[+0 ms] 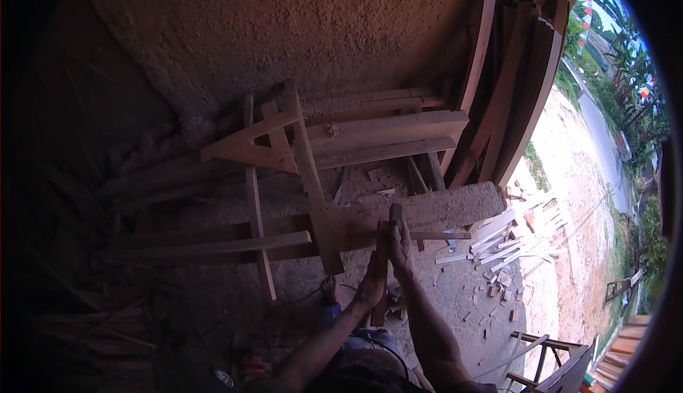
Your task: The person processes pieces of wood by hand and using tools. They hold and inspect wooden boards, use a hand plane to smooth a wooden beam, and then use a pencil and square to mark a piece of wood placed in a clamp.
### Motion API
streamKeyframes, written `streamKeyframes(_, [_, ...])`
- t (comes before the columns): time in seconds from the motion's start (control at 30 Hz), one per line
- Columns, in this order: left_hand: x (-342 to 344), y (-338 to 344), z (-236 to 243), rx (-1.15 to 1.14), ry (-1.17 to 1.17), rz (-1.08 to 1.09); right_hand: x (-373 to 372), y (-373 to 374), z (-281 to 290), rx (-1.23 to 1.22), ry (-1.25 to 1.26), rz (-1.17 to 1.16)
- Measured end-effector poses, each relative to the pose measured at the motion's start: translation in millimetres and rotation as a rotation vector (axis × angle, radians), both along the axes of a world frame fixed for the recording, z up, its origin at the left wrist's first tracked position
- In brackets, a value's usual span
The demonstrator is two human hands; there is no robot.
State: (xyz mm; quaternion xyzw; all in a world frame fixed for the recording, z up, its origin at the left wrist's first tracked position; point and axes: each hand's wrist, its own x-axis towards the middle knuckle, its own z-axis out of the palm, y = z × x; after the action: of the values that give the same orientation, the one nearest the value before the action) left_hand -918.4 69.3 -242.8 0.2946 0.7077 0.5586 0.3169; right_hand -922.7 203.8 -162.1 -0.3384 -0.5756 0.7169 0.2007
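My left hand (371,280) is closed around a narrow reddish-brown wooden strip (381,254), which stands out lengthwise in front of my body. Close beside it, on the right, my right hand (402,252) is closed with its fingers pointing away from me. A short dark block-like piece (395,212) shows at these fingertips, against the strip; its exact kind is too dim to tell. Just beyond both hands lies a thick rough timber beam (455,206). A thin slat (445,236) sticks out to the right behind my right hand.
Left of my hands, a triangular wooden frame (292,137) leans across the beams. Long boards (491,87) stand against the rough wall (306,30). Cut offcuts (516,233) litter the ground at right. A dark-framed wooden stand (551,361) is at the lower right.
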Motion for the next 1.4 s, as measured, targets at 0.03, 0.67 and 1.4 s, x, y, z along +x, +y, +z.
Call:
streamKeyframes(0.03, [-2, -1, 14, -0.028, -0.034, 0.002, -1, -2, 3, 0.075, -0.035, 0.026])
streamKeyframes(0.67, [2, -10, 43, -0.094, -0.251, 0.077, -20, 13, -13, 0.252, -0.257, 0.03])
streamKeyframes(1.4, [-5, -19, 43, 0.095, -0.203, 0.117, -35, 62, -46, 0.215, -0.166, -0.107])
